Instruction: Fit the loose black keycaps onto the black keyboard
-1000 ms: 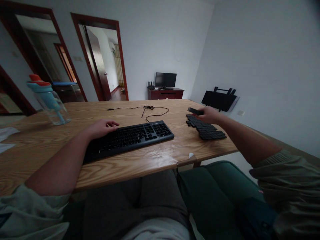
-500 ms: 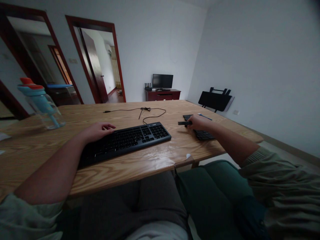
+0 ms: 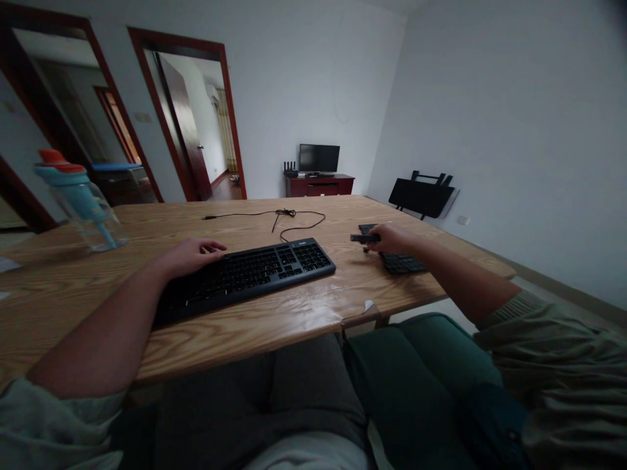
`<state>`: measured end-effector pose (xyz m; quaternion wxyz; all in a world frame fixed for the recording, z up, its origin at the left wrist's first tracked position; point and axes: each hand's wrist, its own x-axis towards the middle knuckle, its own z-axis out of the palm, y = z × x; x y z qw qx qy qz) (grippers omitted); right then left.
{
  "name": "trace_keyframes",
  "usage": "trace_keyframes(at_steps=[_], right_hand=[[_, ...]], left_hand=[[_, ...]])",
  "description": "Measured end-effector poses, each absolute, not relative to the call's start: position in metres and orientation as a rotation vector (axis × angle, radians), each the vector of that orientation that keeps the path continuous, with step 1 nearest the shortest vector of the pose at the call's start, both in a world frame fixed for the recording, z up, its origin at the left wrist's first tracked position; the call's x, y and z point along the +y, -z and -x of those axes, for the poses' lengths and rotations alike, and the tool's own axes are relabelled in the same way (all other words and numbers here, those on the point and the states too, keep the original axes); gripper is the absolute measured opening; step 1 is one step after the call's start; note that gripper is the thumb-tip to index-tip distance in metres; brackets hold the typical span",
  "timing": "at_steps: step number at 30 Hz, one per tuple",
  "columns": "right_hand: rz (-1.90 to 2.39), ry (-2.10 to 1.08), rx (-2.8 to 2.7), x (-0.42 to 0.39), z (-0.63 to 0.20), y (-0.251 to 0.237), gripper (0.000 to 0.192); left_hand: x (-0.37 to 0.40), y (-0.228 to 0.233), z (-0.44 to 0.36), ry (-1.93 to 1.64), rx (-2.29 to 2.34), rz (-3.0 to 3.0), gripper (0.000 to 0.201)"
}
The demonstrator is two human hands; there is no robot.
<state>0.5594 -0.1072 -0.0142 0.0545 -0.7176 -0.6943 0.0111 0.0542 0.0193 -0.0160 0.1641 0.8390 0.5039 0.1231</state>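
Observation:
A black keyboard (image 3: 255, 269) lies on the wooden table (image 3: 294, 313) in front of me. My left hand (image 3: 193, 252) rests flat on its left end, fingers loosely spread. To the right, my right hand (image 3: 392, 238) is closed on a long narrow black key (image 3: 361, 238), held just above the table beside the keyboard's right end. Under and behind that hand lies a patch of loose black keycaps (image 3: 399, 261), partly hidden by my wrist.
A clear bottle with a blue-and-red lid (image 3: 81, 202) stands at the far left. The keyboard's black cable (image 3: 289, 219) loops across the table's far side. A folded black table (image 3: 421, 194) leans on the right wall. Open doorways and a small TV are behind.
My right hand came from the far end of the keycap patch toward the keyboard carrying the long key, then lifted slightly. The camera shifted a little. My left hand stayed put.

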Motion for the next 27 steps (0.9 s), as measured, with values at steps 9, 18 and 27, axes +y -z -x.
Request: trace_keyframes(at_steps=[9,18,27], right_hand=[[2.167,-0.006,-2.076,-0.104,-0.566,0.013,0.02],[2.24,0.074,-2.217,-0.107,-0.554,0.017,0.02],[2.33,0.195,-2.227,-0.098,-0.541,0.012,0.023]], left_hand=[[0.026,0.021,-0.051,-0.348,1.424,-2.392,0.066],[0.021,0.017,-0.055,-0.355,1.45,-2.393,0.065],[0.024,0.018,-0.054,-0.36,1.438,-2.398,0.065]])
